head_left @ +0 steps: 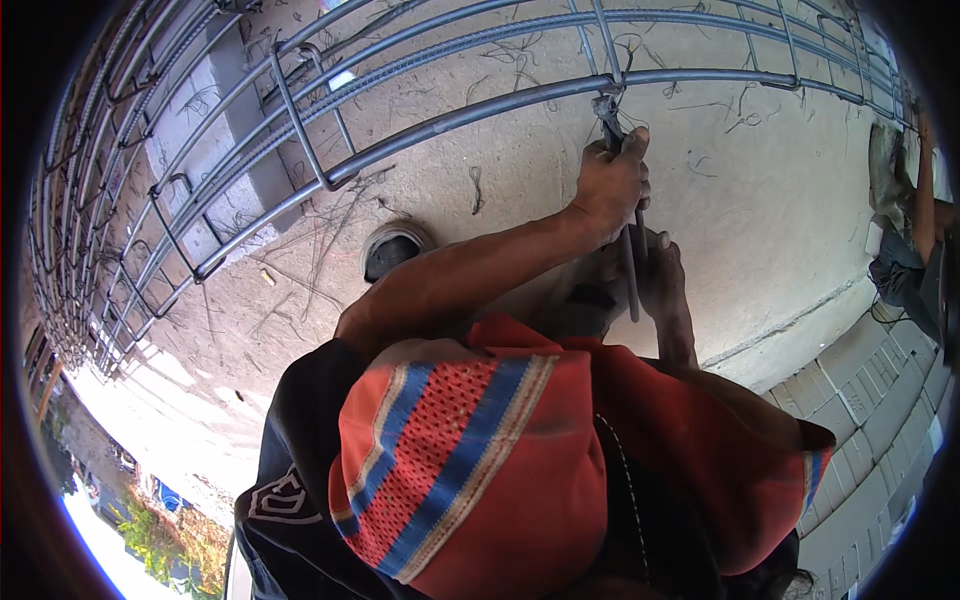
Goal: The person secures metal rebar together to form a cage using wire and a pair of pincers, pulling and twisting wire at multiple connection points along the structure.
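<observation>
Dark metal pincers (632, 285) stand with their jaws up against a wire tie on a steel reinforcing bar (520, 99). My left hand (612, 187) is wrapped round them just below the jaws, with the thumb along the upper part. Thin tie wire (622, 93) loops loosely around the jaws and the crossing stirrup (606, 42). Below and to the right, my right hand (664, 275) has its fingers curled at the lower part of the pincers' handles. The handles partly hide its grip.
A long rebar cage (290, 120) arcs from the left across the top. Wire scraps (476, 190) litter the concrete floor (770, 210). A shoe (394, 250) shows left of my forearm. Grey blocks (860, 420) lie lower right; another person (905, 265) is at the right edge.
</observation>
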The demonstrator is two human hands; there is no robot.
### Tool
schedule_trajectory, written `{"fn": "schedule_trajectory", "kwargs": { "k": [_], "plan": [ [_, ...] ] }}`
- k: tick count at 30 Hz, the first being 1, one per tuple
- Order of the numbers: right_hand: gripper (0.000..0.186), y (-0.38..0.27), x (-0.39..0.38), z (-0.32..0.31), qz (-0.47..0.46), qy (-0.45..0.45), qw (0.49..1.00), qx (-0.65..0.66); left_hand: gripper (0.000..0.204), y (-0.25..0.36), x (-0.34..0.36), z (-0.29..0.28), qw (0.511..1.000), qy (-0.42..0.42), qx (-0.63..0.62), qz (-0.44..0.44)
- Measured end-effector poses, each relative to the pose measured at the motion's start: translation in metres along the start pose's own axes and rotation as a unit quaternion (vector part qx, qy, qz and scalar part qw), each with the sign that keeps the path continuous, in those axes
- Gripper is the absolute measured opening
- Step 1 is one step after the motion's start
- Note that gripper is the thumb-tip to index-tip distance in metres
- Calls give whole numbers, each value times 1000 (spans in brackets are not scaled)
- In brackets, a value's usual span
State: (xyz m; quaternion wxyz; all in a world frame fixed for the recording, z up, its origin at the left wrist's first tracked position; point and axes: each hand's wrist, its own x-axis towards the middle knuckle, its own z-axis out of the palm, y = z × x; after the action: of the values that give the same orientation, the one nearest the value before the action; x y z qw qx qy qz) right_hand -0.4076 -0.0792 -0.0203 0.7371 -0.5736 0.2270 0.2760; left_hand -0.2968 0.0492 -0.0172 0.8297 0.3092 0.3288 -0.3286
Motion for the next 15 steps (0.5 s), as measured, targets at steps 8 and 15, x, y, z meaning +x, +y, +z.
{"fn": "schedule_trajectory", "kwargs": {
  "k": [8,15],
  "plan": [
    [47,-26,-14,40,-77,179,779,-596,29,-21,16,9,997,38,-40,61],
    [43,-51,5,22,164,-46,970,-171,22,4,-18,-9,996,-20,-4,-82]
  ]
}}
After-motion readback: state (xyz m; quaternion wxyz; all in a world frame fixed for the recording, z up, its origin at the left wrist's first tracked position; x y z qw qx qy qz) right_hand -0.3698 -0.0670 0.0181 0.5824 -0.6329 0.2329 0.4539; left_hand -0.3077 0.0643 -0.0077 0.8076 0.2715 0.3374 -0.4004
